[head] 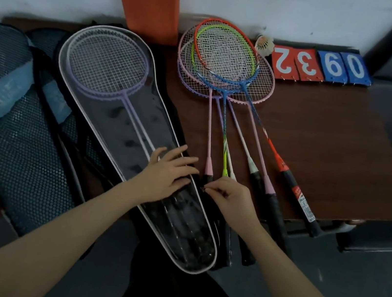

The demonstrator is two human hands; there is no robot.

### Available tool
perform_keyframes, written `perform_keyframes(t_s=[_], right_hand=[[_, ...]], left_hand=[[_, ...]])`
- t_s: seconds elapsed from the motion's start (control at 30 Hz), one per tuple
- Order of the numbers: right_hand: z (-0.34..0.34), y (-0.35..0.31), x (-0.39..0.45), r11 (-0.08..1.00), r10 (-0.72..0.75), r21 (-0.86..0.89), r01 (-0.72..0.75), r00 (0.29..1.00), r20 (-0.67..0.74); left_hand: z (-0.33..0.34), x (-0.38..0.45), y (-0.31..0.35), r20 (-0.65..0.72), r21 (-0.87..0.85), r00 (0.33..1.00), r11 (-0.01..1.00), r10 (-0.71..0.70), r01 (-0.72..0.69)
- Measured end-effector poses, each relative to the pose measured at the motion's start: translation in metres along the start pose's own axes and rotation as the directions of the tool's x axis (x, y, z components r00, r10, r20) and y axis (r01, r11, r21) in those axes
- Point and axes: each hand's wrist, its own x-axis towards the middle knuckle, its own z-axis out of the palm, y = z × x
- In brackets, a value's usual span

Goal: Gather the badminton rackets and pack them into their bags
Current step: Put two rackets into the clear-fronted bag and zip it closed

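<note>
The left hand [169, 170] lies flat with straight, spread fingers on the see-through, white-trimmed racket bag [127, 122], pressing its cover near the narrow handle end. Just beside it the right hand [229, 197] curls at the bag's right edge, thumb and forefinger pinching a small dark thing there — too small to say what it is. Inside the bag two lilac rackets [108, 65] lie stacked, heads toward the wall, shafts running down under the left hand. To the right, loose on the dark brown bench [331, 149], rests a fanned pile of rackets [228, 66] — pink, purple, blue, lime and orange frames overlapping, their grips pointing at the right hand. Left of the clear bag lie dark mesh racket bags [12, 134]. Farther back stand a white shuttlecock [264, 45] and red and blue score cards [321, 65].
</note>
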Motion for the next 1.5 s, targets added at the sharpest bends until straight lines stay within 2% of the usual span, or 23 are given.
perform_keyframes(t_s=[0.1, 0.17, 0.27, 0.4, 0.57, 0.67, 0.73, 0.77, 0.83, 0.9, 0.93, 1.0, 1.07, 1.13, 1.17, 1.23, 1.27, 1.33, 1.4, 1.5], right_hand=[[0.0, 0.001, -0.005, 0.999, -0.033, -0.008, 0.033, 0.999, 0.002], [0.002, 0.003, -0.009, 0.998, -0.05, -0.025, 0.05, 0.999, -0.004], [0.0, 0.008, -0.019, 0.996, -0.08, -0.052, 0.079, 0.996, -0.034], [-0.016, 0.017, -0.04, 0.986, -0.125, -0.106, 0.125, 0.992, 0.005], [-0.023, 0.026, -0.071, 0.992, -0.068, -0.103, 0.07, 0.997, 0.028], [-0.019, 0.023, -0.077, 0.996, -0.016, -0.093, 0.016, 1.0, 0.0], [-0.015, 0.021, -0.08, 0.996, 0.016, -0.083, -0.019, 0.999, -0.036], [-0.012, 0.019, -0.081, 0.996, 0.025, -0.084, -0.03, 0.998, -0.063], [-0.006, 0.016, -0.084, 0.994, 0.034, -0.101, -0.046, 0.992, -0.118], [-0.002, 0.014, -0.085, 0.991, 0.037, -0.123, -0.057, 0.986, -0.16], [-0.001, 0.014, -0.086, 0.989, 0.035, -0.135, -0.058, 0.985, -0.171], [0.0, 0.011, -0.089, 0.985, 0.024, -0.165, -0.054, 0.983, -0.18], [0.003, 0.009, -0.095, 0.982, 0.019, -0.181, -0.054, 0.982, -0.189], [0.007, 0.008, -0.105, 0.983, 0.027, -0.174, -0.062, 0.98, -0.197], [0.011, 0.008, -0.11, 0.982, 0.032, -0.176, -0.066, 0.98, -0.195], [0.017, 0.009, -0.12, 0.982, 0.051, -0.167, -0.086, 0.978, -0.204], [0.02, 0.009, -0.123, 0.983, 0.064, -0.156, -0.101, 0.973, -0.223], [0.023, 0.009, -0.124, 0.982, 0.072, -0.15, -0.114, 0.963, -0.259], [0.023, 0.006, -0.12, 0.981, 0.064, -0.161, -0.108, 0.965, -0.255], [0.024, 0.004, -0.117, 0.98, 0.058, -0.172, -0.103, 0.967, -0.247]], left_hand=[[0.003, -0.001, 0.011, -0.064, -0.022, 0.991, 0.993, -0.113, 0.112], [0.0, 0.005, 0.014, -0.099, 0.033, 0.987, 0.991, -0.125, 0.129], [-0.005, 0.012, 0.014, -0.111, 0.061, 0.982, 0.985, -0.153, 0.161], [-0.002, 0.015, 0.014, -0.095, 0.061, 0.966, 0.968, -0.238, 0.245], [-0.007, 0.021, 0.011, -0.136, -0.031, 0.922, 0.931, -0.364, 0.363], [-0.008, 0.023, 0.012, -0.136, -0.022, 0.907, 0.917, -0.398, 0.399], [-0.008, 0.019, 0.018, -0.133, -0.003, 0.925, 0.933, -0.357, 0.359], [-0.009, 0.016, 0.023, -0.107, 0.002, 0.953, 0.958, -0.285, 0.287], [-0.005, 0.007, 0.039, 0.032, 0.041, 0.997, 0.997, -0.064, 0.063], [0.006, -0.007, 0.059, 0.153, 0.066, 0.985, 0.993, 0.085, -0.096], [0.013, -0.014, 0.067, 0.15, 0.057, 0.982, 0.991, 0.112, -0.122], [0.022, -0.02, 0.077, 0.011, 0.011, 0.995, 0.995, 0.096, -0.096], [0.02, -0.015, 0.076, -0.161, -0.052, 0.987, 0.999, -0.005, -0.004], [0.007, -0.002, 0.07, -0.203, -0.117, 0.97, 0.987, -0.131, 0.109], [-0.002, 0.004, 0.067, -0.166, -0.098, 0.977, 0.988, -0.132, 0.117], [-0.011, 0.009, 0.061, 0.009, -0.033, 1.0, 0.999, 0.01, -0.01], [-0.012, 0.007, 0.059, 0.116, -0.031, 0.989, 0.996, 0.09, -0.087], [-0.006, -0.003, 0.062, 0.289, -0.042, 0.945, 0.988, 0.157, -0.151], [0.005, -0.013, 0.065, 0.312, -0.084, 0.937, 0.987, 0.154, -0.134], [0.011, -0.018, 0.068, 0.214, -0.069, 0.97, 0.992, 0.115, -0.102]])
